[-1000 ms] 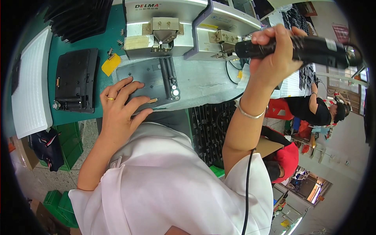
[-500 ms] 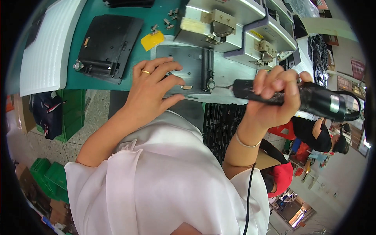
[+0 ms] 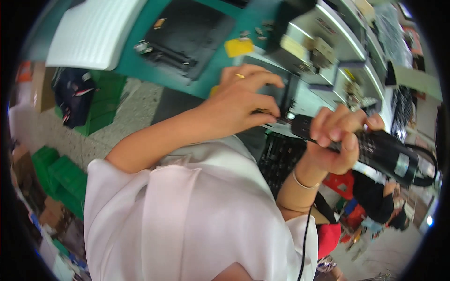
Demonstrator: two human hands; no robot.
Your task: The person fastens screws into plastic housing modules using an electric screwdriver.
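My right hand (image 3: 335, 138) is wrapped round a black electric screwdriver (image 3: 386, 154), its cord looping off the rear. The driver's front end points left, toward the near right corner of a dark flat panel (image 3: 276, 91) with a bar-like part along its right side. Over that panel's left and near side lies my left hand (image 3: 248, 100), ring on one finger, with its bent fingers apart. Thumb and forefinger come down close to the panel's near edge, and the hand hides much of the panel. The driver's tip is blurred, so contact cannot be told.
Black panels (image 3: 190, 37) lie stacked on the green table, left of a yellow piece (image 3: 239, 48) and small metal parts (image 3: 260, 33). Boxy grey machines (image 3: 323, 51) stand at the back right. A white ribbed tray (image 3: 93, 37) is far left; green bins (image 3: 65, 180) sit below. People work at right.
The view has swung, so the table appears shifted right and tilted. My left thumb and forefinger have drawn closer together near the panel's near edge. The screwdriver stays in my right hand.
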